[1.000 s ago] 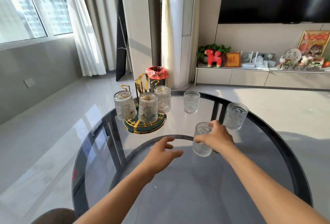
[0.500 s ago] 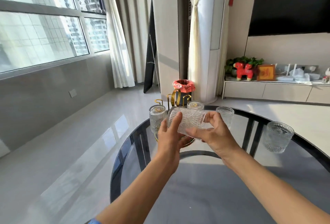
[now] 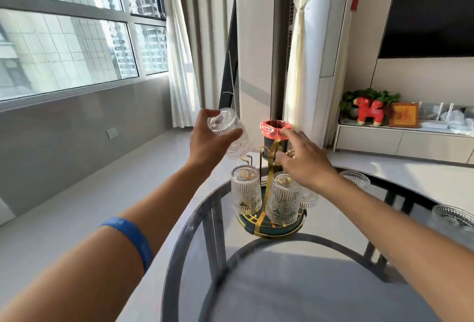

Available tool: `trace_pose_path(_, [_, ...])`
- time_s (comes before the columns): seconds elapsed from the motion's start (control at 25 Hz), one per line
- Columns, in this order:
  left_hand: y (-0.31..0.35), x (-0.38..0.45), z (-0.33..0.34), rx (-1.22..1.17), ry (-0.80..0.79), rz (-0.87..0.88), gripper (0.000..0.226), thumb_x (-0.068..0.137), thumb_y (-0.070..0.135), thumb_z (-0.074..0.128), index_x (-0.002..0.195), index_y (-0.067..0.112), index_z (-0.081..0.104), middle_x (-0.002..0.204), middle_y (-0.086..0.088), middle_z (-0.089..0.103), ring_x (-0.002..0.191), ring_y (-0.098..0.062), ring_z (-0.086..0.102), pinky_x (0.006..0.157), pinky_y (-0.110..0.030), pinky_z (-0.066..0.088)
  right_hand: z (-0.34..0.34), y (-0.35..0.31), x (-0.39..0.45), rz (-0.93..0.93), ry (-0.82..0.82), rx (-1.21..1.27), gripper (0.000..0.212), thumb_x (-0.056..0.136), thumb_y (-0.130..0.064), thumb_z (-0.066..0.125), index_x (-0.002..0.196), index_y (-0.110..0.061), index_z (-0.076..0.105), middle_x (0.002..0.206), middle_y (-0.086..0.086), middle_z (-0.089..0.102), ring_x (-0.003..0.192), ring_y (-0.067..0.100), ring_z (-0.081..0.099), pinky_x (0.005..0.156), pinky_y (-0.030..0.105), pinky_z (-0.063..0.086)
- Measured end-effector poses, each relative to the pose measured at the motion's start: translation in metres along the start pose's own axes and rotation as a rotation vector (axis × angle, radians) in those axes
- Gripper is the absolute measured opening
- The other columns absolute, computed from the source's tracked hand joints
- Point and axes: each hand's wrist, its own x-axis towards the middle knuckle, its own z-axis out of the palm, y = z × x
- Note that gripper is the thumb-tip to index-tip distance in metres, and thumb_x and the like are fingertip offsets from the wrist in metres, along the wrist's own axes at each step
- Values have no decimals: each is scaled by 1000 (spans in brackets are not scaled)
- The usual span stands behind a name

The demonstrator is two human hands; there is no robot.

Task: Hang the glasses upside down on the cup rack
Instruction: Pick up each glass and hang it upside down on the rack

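My left hand [image 3: 209,139] grips a ribbed clear glass [image 3: 230,133], tilted mouth-down, above the left rear of the gold cup rack [image 3: 269,165]. The rack stands on a green round base [image 3: 272,226] on the glass table. Two glasses hang upside down on its front pegs, a left hung glass [image 3: 246,189] and a right hung glass [image 3: 283,197]; a third hung glass [image 3: 309,198] peeks out behind my right wrist. My right hand [image 3: 305,160] hovers over the rack's top, fingers spread, and it holds nothing.
Two upright glasses stand on the round dark glass table [image 3: 282,283]: a far glass [image 3: 356,180] behind my right forearm and a right-edge glass [image 3: 452,220]. A bin with a red liner [image 3: 274,130] stands on the floor beyond the rack. A TV cabinet [image 3: 400,142] is at right.
The glass went from both hands to my left hand alone, which lifted it up and left over the rack and tipped it mouth-down. My right hand let go and moved over the rack top.
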Motion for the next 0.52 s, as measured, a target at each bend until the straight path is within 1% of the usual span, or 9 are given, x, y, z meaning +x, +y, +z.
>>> trace_pose_path(0.04, [-8,8,4,37,-9,-1,54,63,26,88,103,27,51,108,1,60,99,-20,61,83,-33,51,6,0,12,-21,-54,-85,50,95,-33,44,144,-25,35,154,-3,34,132,27,40,103,47,37])
trace_pose_path(0.08, [-16,15,8,58,-33,-8,55,62,27,89,103,28,51,106,2,59,98,-21,60,82,-35,52,12,0,22,-23,-104,-137,47,96,-33,41,142,-24,37,154,-4,35,132,26,40,103,49,37])
trace_pose_path(0.16, [-35,25,18,90,-61,-25,58,60,25,90,103,28,52,104,2,59,97,-21,60,80,-37,54,24,4,35,-26,-167,-186,38,97,-33,37,133,-24,48,146,-3,46,125,25,46,100,48,39])
trace_pose_path(0.28, [-53,37,33,138,-98,-60,66,58,21,88,114,25,53,109,0,59,100,-24,59,77,-35,54,30,12,37,-74,-131,-224,35,97,-29,35,124,-22,56,134,-2,58,114,26,54,93,46,43])
trace_pose_path(0.32, [-56,41,37,143,-118,-84,71,59,19,88,120,23,53,112,-2,58,100,-24,58,72,-30,53,30,14,37,-87,-114,-224,35,97,-29,34,123,-22,57,133,-1,59,114,27,55,93,45,43])
trace_pose_path(0.4, [-59,48,44,153,-155,-131,81,60,18,88,132,20,50,115,-3,55,99,-21,56,61,-18,45,28,16,36,-100,-100,-212,35,97,-29,35,121,-21,60,132,1,61,113,28,56,92,44,43])
trace_pose_path(0.44, [-62,51,49,175,-176,-149,84,59,18,88,135,18,49,114,-2,52,98,-20,55,60,-15,42,27,16,36,-98,-96,-198,35,97,-28,36,120,-22,62,130,1,62,112,29,56,91,44,43])
trace_pose_path(0.48, [-64,53,52,203,-199,-170,86,59,18,88,135,15,50,112,-1,51,98,-19,54,63,-15,42,26,17,36,-96,-93,-180,34,97,-28,37,120,-24,63,130,1,63,111,29,57,91,44,43])
trace_pose_path(0.52, [-67,55,56,232,-225,-204,84,58,18,89,133,13,53,110,-1,52,97,-20,54,67,-18,44,24,17,36,-94,-94,-164,34,96,-28,38,120,-25,63,130,1,63,110,30,57,90,43,43])
